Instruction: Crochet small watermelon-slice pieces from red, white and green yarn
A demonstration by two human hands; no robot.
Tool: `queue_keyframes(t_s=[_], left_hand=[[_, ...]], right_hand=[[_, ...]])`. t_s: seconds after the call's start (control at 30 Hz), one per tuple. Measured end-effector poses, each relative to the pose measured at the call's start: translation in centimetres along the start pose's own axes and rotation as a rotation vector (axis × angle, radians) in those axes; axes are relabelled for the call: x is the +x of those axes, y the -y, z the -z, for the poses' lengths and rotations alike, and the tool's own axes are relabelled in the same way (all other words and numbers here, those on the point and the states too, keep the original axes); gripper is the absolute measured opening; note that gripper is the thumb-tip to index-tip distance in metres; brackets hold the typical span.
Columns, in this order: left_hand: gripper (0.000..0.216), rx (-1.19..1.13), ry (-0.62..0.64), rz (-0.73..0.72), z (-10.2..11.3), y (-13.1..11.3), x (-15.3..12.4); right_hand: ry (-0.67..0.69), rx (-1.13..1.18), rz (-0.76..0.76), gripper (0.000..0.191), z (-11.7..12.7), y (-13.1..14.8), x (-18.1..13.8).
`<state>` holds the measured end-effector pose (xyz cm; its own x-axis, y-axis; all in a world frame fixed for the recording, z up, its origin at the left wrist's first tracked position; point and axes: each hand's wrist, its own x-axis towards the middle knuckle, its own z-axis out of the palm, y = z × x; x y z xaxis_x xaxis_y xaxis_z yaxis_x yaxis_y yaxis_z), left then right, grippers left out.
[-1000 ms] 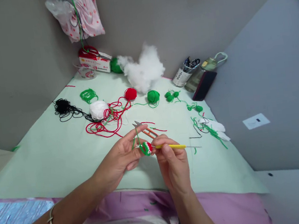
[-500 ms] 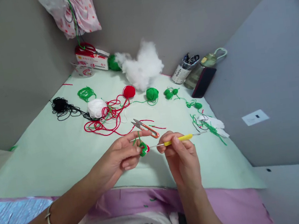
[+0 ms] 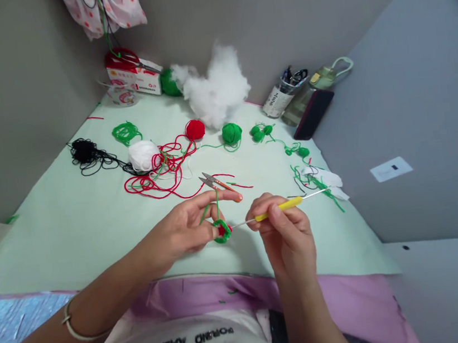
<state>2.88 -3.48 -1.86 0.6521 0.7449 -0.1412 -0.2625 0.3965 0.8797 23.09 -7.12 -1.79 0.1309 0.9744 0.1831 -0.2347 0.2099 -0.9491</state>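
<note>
Between thumb and fingers, my left hand (image 3: 187, 225) pinches a small round crochet piece (image 3: 222, 232), green at the rim with red inside. A strand of green yarn (image 3: 218, 205) runs from the piece up to my outstretched left index finger. My right hand (image 3: 282, 226) is closed around the yellow handle of a crochet hook (image 3: 286, 205). The hook's thin metal tip points left and reaches the edge of the piece; whether it sits in a stitch is too small to tell. Just beyond my left index finger lie orange-handled thread snips (image 3: 217, 182), partly covered by that finger.
Loose red yarn (image 3: 163, 184) spreads near a white yarn ball (image 3: 143, 155), a red ball (image 3: 195, 130) and black yarn (image 3: 84, 150). Behind are white stuffing (image 3: 218, 91) and a green ball (image 3: 231, 134). A pen cup (image 3: 279, 100) and phone (image 3: 314, 114) stand at right, near yarn scraps (image 3: 324, 188).
The crochet piece has turned, so its round opening with red inside now shows. My right hand has moved slightly right with the hook. The whole view has shifted a little.
</note>
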Motion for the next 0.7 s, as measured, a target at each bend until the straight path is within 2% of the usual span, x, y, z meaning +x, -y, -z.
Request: queue_keyframes(t_s=[0.17,0.37,0.53,0.7], left_hand=[[0.047,-0.054,-0.048,0.007,-0.7,-0.2,0.0],[0.061,-0.118,-0.039,-0.061,-1.5,0.1,0.3],[0.067,-0.037,-0.177,-0.077,-1.2,0.3,0.4],[0.069,0.007,-0.171,-0.075,-0.9,0.3,-0.1]], right_hand=[[-0.004,0.084,-0.092,0.022,-0.3,0.0,-0.2],[0.003,0.081,-0.147,0.027,-1.1,-0.1,-0.7],[-0.085,0.063,-0.069,0.022,-1.1,-0.1,-0.4],[-0.072,-0.059,0.079,0.02,-0.9,0.2,-0.8]])
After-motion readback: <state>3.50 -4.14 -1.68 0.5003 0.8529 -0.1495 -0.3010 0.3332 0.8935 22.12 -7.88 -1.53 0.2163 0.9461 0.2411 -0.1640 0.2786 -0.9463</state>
